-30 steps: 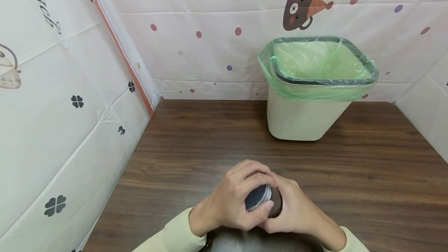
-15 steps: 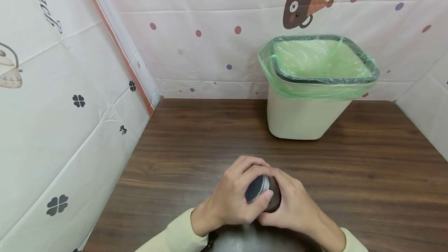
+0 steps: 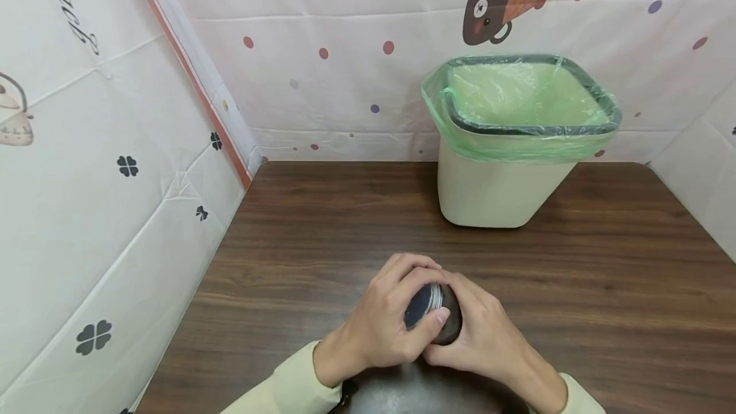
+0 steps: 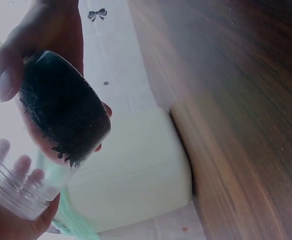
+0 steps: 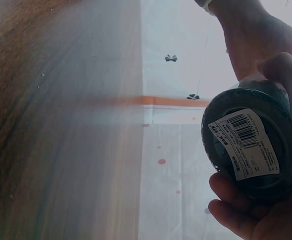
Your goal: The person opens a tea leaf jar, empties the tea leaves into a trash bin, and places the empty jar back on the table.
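Hardly anything is different: the jar (image 3: pixel 451 322) stays up over the desk (image 3: pixel 322 216). The left hand (image 3: pixel 386 318) still grips its ridged end, the right hand (image 3: pixel 487 336) its bottom, so the job looks no further along.

Hazy wrist views, soft glare on tabletop (image 3: pixel 322 222)

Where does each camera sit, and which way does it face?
Head: worn there, facing forward and down at the jar and bin; left hand, right hand and sleeves show.
Left wrist: worn there, facing the jar's side, bin beyond; parts of both hands show.
Right wrist: worn there, facing the jar's labelled base; parts of both hands show.
Shared by head and left wrist: jar, bin, both hands.
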`<action>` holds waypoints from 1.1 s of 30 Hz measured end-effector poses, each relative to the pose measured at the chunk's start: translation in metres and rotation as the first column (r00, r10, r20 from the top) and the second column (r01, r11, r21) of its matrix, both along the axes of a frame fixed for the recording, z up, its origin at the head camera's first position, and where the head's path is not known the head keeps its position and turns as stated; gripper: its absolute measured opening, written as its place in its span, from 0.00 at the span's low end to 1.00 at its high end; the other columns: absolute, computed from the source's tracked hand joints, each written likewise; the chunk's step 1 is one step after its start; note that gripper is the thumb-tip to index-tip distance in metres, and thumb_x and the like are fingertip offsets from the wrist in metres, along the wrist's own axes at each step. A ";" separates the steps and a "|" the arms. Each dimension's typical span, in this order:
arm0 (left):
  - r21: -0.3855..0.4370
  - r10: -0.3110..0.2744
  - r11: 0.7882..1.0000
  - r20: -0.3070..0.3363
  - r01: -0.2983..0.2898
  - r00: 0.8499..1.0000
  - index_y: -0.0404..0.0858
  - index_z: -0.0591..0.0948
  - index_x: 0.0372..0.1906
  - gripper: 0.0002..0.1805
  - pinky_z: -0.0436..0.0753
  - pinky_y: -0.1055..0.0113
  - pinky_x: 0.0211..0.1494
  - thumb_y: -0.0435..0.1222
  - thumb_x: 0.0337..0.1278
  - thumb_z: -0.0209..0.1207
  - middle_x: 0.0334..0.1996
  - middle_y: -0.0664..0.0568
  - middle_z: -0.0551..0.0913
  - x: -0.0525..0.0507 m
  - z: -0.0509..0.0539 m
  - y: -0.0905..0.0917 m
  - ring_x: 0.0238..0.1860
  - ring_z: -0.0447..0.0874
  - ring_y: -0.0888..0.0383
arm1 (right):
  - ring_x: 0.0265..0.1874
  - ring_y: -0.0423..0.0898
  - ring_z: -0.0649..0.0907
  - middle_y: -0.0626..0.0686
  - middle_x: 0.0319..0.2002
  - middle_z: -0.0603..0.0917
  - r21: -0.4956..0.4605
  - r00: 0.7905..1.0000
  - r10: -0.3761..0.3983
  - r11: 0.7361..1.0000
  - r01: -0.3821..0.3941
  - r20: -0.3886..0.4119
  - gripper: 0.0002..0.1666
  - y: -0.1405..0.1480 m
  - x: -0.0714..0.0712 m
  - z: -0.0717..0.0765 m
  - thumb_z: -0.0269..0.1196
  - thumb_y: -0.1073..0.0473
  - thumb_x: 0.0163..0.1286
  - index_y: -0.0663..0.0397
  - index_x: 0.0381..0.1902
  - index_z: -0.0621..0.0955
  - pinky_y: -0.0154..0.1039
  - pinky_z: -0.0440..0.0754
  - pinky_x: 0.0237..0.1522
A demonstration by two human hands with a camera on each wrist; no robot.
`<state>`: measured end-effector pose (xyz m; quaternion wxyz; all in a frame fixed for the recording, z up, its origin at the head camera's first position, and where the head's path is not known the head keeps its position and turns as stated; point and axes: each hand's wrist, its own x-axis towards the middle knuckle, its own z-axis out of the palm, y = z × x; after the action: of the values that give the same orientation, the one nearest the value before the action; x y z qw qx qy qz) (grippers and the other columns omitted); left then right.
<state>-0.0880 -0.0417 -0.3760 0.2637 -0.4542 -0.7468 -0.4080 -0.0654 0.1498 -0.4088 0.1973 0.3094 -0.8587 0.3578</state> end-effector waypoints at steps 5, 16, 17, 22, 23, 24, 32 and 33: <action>-0.013 0.003 1.000 0.016 -0.003 1.000 0.39 0.81 0.52 0.17 0.76 0.67 0.60 0.44 0.64 0.56 0.51 0.49 0.80 0.001 0.000 -0.001 0.53 0.78 0.56 | 0.39 0.38 0.81 0.41 0.47 0.81 0.004 1.000 -0.003 1.000 0.003 0.030 0.52 0.000 0.000 0.000 0.79 0.53 0.31 0.54 0.60 0.76 0.31 0.81 0.41; -0.038 -0.037 0.998 0.065 0.040 0.997 0.39 0.78 0.61 0.27 0.72 0.57 0.68 0.49 0.62 0.56 0.62 0.47 0.76 0.002 0.001 -0.006 0.66 0.73 0.52 | 0.41 0.38 0.82 0.41 0.49 0.81 -0.019 0.998 0.027 0.999 -0.026 0.059 0.51 0.003 -0.001 0.000 0.79 0.54 0.33 0.52 0.61 0.75 0.30 0.81 0.43; -0.040 -0.044 0.998 0.071 0.047 0.996 0.39 0.78 0.61 0.27 0.71 0.56 0.69 0.49 0.62 0.55 0.63 0.46 0.75 0.002 0.001 -0.006 0.67 0.72 0.51 | 0.41 0.38 0.82 0.41 0.49 0.81 -0.018 0.997 0.028 0.999 -0.026 0.075 0.51 0.003 -0.001 0.000 0.79 0.55 0.34 0.52 0.61 0.75 0.29 0.81 0.43; -0.034 -0.066 0.997 0.061 0.068 0.996 0.38 0.78 0.61 0.27 0.70 0.52 0.69 0.49 0.63 0.55 0.64 0.45 0.75 0.001 0.002 -0.009 0.69 0.70 0.49 | 0.41 0.38 0.82 0.40 0.48 0.81 -0.024 0.993 0.041 0.999 -0.038 0.113 0.51 0.004 -0.001 0.000 0.79 0.55 0.34 0.51 0.61 0.75 0.27 0.79 0.44; -0.030 -0.073 0.997 0.055 0.074 0.996 0.37 0.78 0.61 0.27 0.70 0.52 0.69 0.49 0.63 0.55 0.64 0.45 0.75 0.001 0.002 -0.009 0.69 0.70 0.48 | 0.40 0.38 0.82 0.40 0.47 0.81 -0.029 0.992 0.048 0.999 -0.045 0.115 0.50 0.004 -0.001 0.000 0.79 0.56 0.33 0.51 0.61 0.75 0.27 0.79 0.43; -0.027 -0.081 0.996 0.048 0.082 0.996 0.37 0.78 0.61 0.27 0.70 0.52 0.69 0.49 0.63 0.55 0.64 0.45 0.74 0.001 0.003 -0.010 0.69 0.70 0.48 | 0.40 0.38 0.82 0.40 0.46 0.81 -0.034 0.992 0.055 0.998 -0.051 0.115 0.50 0.004 -0.001 0.000 0.80 0.56 0.33 0.51 0.60 0.75 0.27 0.79 0.43; 0.001 -0.185 0.983 -0.053 0.185 0.981 0.35 0.77 0.61 0.27 0.70 0.51 0.69 0.47 0.62 0.56 0.63 0.41 0.75 -0.003 0.007 -0.012 0.68 0.71 0.45 | 0.37 0.38 0.83 0.40 0.45 0.82 -0.101 0.972 0.154 0.985 -0.137 0.180 0.50 0.006 -0.003 0.002 0.80 0.58 0.35 0.42 0.62 0.75 0.33 0.82 0.38; 0.003 -0.195 0.981 -0.066 0.196 0.979 0.35 0.77 0.61 0.27 0.70 0.50 0.69 0.47 0.62 0.56 0.63 0.41 0.75 -0.004 0.008 -0.012 0.68 0.71 0.44 | 0.37 0.39 0.83 0.40 0.45 0.82 -0.112 0.968 0.173 0.982 -0.155 0.182 0.50 0.007 -0.003 0.002 0.80 0.59 0.36 0.42 0.62 0.75 0.33 0.82 0.38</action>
<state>-0.0919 -0.0540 -0.3682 0.2488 -0.5372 -0.6875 -0.4206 -0.0687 0.1564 -0.4065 0.0983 0.3336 -0.8268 0.4421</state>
